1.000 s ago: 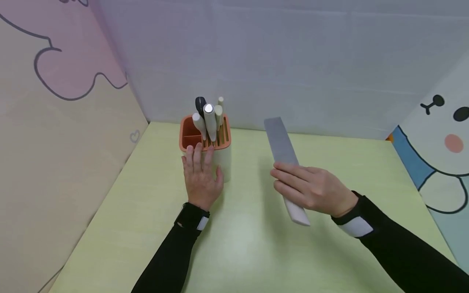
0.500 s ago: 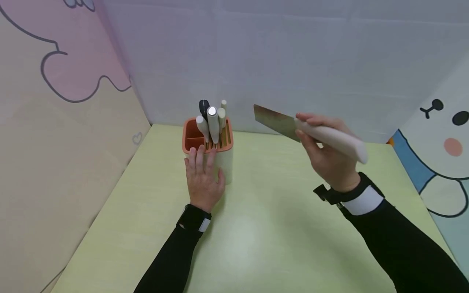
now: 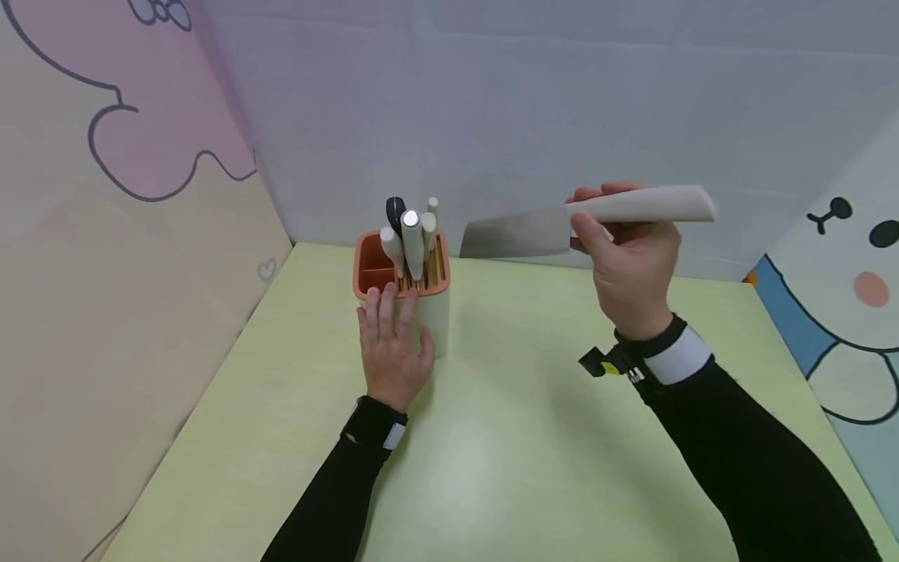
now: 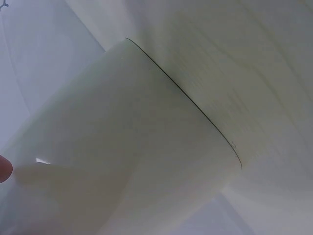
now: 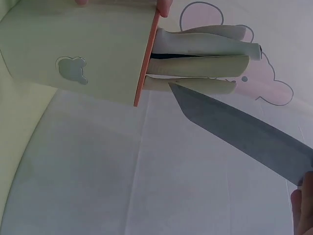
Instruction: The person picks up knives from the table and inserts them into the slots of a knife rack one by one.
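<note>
In the head view my right hand grips a kitchen knife by its white handle. The knife is raised above the table, its broad blade pointing left and lying nearly level. My left hand rests with extended fingers against the front of a white knife holder with an orange rim. Several handles, white, cream and black, stick up from its slots. In the right wrist view the blade shows beside these handles, apart from the rim. The left wrist view is mostly the holder's smooth wall, with one fingertip at the edge.
The holder stands on a pale yellow-green table near its back edge. A plain light wall rises behind. Cartoon-printed panels flank the table on both sides. An open orange compartment lies left of the slots.
My right hand has risen and turned over, swinging the knife from pointing away to pointing left, nearly level. My left hand stays on the holder; the view has shifted slightly.
</note>
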The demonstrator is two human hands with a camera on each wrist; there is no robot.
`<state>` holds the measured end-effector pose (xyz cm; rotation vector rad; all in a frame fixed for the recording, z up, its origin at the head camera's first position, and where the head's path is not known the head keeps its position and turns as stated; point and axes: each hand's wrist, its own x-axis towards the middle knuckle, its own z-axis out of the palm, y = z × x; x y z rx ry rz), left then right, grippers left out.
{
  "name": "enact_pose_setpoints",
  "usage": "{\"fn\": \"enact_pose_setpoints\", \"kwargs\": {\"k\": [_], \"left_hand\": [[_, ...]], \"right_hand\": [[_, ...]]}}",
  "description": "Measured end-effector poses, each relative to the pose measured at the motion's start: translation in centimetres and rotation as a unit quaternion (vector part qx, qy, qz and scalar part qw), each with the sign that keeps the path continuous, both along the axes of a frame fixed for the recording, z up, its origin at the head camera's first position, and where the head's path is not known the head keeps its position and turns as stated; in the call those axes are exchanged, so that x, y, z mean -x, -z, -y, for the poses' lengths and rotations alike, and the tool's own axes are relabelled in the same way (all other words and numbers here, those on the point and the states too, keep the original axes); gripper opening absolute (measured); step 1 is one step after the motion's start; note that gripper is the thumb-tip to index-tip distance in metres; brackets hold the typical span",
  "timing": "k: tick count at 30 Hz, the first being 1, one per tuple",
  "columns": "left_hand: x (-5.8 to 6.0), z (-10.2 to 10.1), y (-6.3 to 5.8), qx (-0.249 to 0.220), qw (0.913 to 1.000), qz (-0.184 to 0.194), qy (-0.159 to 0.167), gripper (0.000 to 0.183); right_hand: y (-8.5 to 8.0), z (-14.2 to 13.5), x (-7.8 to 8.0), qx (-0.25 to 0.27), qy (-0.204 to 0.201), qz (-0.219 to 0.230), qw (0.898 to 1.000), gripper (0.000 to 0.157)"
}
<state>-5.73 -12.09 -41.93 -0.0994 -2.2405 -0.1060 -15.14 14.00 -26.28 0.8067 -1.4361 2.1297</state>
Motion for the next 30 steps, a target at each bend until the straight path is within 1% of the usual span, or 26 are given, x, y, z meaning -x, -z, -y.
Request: {"fn": "enact_pose_setpoints", "kwargs": {"k": [5, 12, 16, 22, 25, 28, 30], "left_hand": [[0.0, 0.0, 0.1, 0.004, 1.0000, -0.003, -0.002, 0.075], [0.0, 0.0, 0.0, 0.003, 1.0000, 0.002, -0.003, 0.076], [-0.1, -0.1, 0.0, 0.006, 1.0000, 0.004, -0.005, 0.077], [0.0, 0.0, 0.1, 0.008, 0.9999, 0.003, -0.007, 0.078], [0.1, 0.1, 0.0, 0.008, 1.0000, 0.002, -0.005, 0.078], [0.1, 0.2, -0.1, 0.008, 1.0000, 0.000, -0.005, 0.078], [0.1, 0.2, -0.1, 0.008, 1.0000, -0.002, -0.004, 0.078]], "right_hand": [[0.0, 1.2, 0.1, -0.043, 0.026, -0.037, 0.998, 0.036], [-0.3, 2.7, 0.1, -0.088, 0.036, -0.071, 0.993, 0.036], [-0.3, 3.2, 0.4, -0.119, 0.053, -0.101, 0.986, 0.036], [-0.6, 4.2, 1.0, -0.151, 0.059, -0.141, 0.977, 0.037], [-1.1, 5.0, 1.3, -0.172, 0.066, -0.164, 0.969, 0.039], [-1.7, 5.9, 1.5, -0.192, 0.061, -0.184, 0.962, 0.042], [-2.4, 6.6, 1.2, -0.208, 0.055, -0.186, 0.959, 0.043]]}}
